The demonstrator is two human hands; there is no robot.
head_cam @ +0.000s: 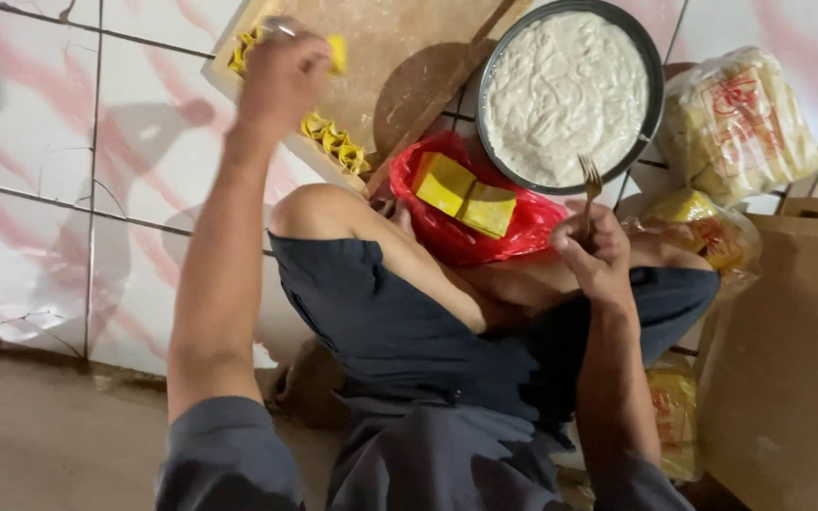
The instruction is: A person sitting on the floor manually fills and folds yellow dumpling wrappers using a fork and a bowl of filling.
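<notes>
White tiled floor (40,189), cracked; wooden board (400,57) on it

The tiled floor (40,189) bears a wooden board (400,57), a filling bowl (568,95), and wrapper packets (736,123).

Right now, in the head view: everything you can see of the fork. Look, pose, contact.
The fork looks like thin grey metal. Its tines point up, ending just over the near rim of the round dark bowl of pale, lumpy filling; whether they touch the rim cannot be told. The lower handle is hidden inside the right hand, which is closed around it in a fist, holding it near upright above the person's lap. The tines are too small to tell whether filling clings to them.
</notes>
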